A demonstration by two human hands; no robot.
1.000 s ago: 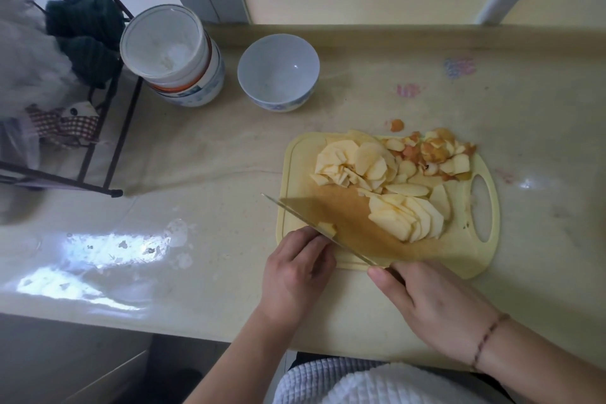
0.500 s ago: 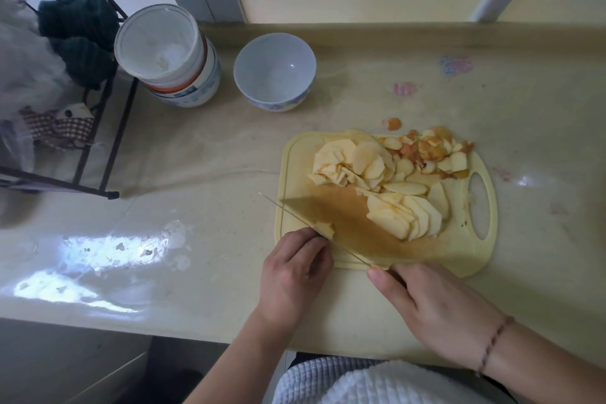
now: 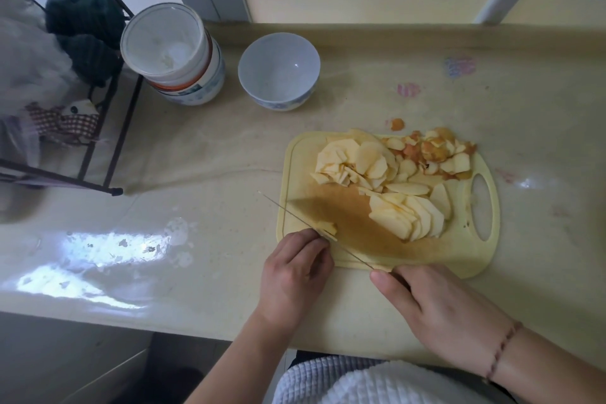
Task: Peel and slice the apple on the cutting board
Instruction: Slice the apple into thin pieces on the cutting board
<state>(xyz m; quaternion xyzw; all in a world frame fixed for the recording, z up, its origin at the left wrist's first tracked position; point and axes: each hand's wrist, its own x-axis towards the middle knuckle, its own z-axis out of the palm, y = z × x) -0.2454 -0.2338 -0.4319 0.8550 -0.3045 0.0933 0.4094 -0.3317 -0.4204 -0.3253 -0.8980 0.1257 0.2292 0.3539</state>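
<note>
A pale yellow cutting board (image 3: 465,252) lies on the counter. Fanned apple slices (image 3: 410,210) sit near its middle, with a second heap (image 3: 354,161) behind them. Reddish peel scraps (image 3: 436,151) are piled at the board's far edge. My left hand (image 3: 295,272) pinches a small leftover apple piece (image 3: 328,227) at the board's near left corner. My right hand (image 3: 439,311) grips the handle of a thin knife (image 3: 295,216). Its blade runs diagonally across the small piece, and its tip reaches past the board's left edge.
A white bowl (image 3: 278,72) stands behind the board. Left of it are stacked white containers (image 3: 173,52). A black wire rack (image 3: 98,141) with cloths fills the far left. One peel scrap (image 3: 397,124) lies on the counter. The counter's front edge is close to me.
Almost nothing differs. The knife stays on the small apple piece with a slight shift of the blade. Both hands keep their places.
</note>
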